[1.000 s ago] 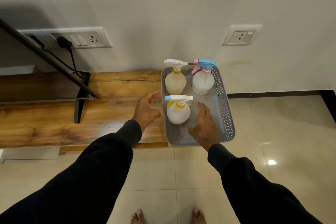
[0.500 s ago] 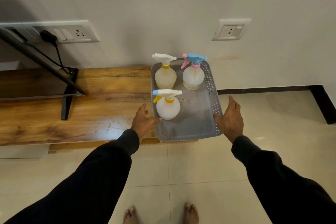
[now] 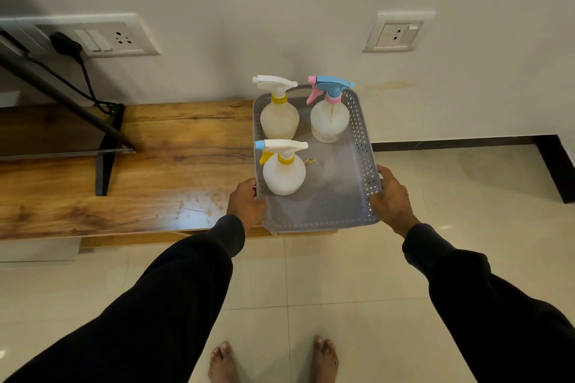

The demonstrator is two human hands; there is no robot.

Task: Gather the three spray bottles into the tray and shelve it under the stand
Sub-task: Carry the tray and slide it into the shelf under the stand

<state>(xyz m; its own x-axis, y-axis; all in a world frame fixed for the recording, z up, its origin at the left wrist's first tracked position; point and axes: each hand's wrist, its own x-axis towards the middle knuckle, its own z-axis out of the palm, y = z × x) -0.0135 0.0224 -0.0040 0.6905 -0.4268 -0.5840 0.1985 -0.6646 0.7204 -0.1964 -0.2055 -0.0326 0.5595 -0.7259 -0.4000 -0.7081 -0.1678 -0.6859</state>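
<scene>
A grey perforated tray (image 3: pixel 357 121) sits at the right end of the wooden stand (image 3: pixel 155 165), partly overhanging the floor. Three spray bottles stand upright inside it: one with a white head and yellow collar (image 3: pixel 279 116) at the back left, one with a blue and pink head (image 3: pixel 329 118) at the back right, one with a white head and yellow trigger (image 3: pixel 283 171) in front. My left hand (image 3: pixel 245 202) grips the tray's left rim near the front. My right hand (image 3: pixel 390 196) grips the right rim.
A black monitor leg (image 3: pixel 107 149) and a slanted dark bar stand on the stand's left part. A plugged cable (image 3: pixel 84 78) hangs from the wall socket panel. A second socket (image 3: pixel 396 33) is on the wall. Tiled floor and my bare feet (image 3: pixel 273 357) lie below.
My right hand left the inside of the tray and went to its right rim. The left hand closed on the left rim. Both now grip the tray.
</scene>
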